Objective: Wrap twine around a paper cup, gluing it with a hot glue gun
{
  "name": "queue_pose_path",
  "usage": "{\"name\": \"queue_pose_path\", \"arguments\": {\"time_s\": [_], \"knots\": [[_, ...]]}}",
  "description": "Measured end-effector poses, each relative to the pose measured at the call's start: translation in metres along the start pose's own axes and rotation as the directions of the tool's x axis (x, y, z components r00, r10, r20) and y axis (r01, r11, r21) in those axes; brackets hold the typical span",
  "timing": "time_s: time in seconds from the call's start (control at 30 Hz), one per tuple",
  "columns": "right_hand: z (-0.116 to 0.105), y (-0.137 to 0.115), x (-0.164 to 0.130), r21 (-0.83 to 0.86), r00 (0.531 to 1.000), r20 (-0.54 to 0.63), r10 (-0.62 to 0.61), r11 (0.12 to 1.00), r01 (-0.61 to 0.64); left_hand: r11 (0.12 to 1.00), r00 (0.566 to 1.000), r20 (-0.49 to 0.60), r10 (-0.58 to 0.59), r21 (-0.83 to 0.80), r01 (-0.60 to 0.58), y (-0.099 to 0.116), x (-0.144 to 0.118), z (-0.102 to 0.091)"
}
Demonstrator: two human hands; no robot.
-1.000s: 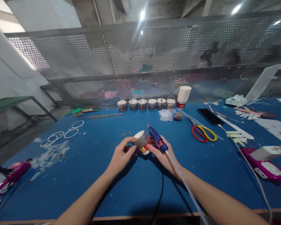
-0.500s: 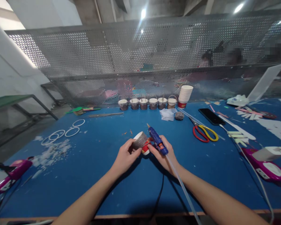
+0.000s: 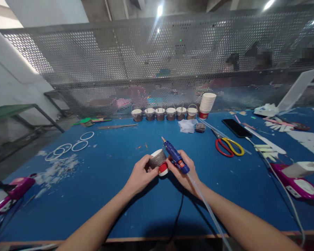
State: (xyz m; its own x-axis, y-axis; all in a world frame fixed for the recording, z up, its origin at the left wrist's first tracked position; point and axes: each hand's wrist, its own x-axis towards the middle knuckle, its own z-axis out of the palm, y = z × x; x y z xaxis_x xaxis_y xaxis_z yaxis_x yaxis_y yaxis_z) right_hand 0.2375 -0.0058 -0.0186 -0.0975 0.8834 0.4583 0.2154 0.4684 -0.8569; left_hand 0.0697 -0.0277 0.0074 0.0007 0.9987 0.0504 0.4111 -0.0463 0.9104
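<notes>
Glue gun [image 3: 176, 157] shifted, nozzle pointing up-left.

This is a craft workshop with an industrial look. A long blue bench [image 3: 107, 195] is strewn with craft gear: scissors [image 3: 229, 146] with red and yellow handles, a stack of paper cups [image 3: 207, 103], a row of small finished cup baskets [image 3: 164, 113], white rings [image 3: 70, 146], paper scraps [image 3: 57, 169] and purple glue guns [image 3: 12, 193]. A perforated metal screen [image 3: 146, 69] fences the bench's far edge, under bare concrete ceiling [image 3: 172, 8] with hard lights; other people show blurred behind the screen.
</notes>
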Motion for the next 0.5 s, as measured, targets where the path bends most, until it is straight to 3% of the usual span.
{"name": "queue_pose_path", "arguments": {"time_s": [0.3, 0.5], "knots": [[-0.0016, -0.0056, -0.0016, 0.007, 1.000, 0.007, -0.013, 1.000, 0.013, 0.998, 0.999, -0.038, 0.038, 0.045, -0.036, -0.0009, 0.0006, 0.0004], [-0.0014, -0.0063, -0.0013, 0.035, 0.999, 0.038, 0.007, 0.999, -0.008, 0.999, 0.986, -0.163, 0.043, 0.024, -0.039, -0.0032, 0.0019, -0.0034]]}}
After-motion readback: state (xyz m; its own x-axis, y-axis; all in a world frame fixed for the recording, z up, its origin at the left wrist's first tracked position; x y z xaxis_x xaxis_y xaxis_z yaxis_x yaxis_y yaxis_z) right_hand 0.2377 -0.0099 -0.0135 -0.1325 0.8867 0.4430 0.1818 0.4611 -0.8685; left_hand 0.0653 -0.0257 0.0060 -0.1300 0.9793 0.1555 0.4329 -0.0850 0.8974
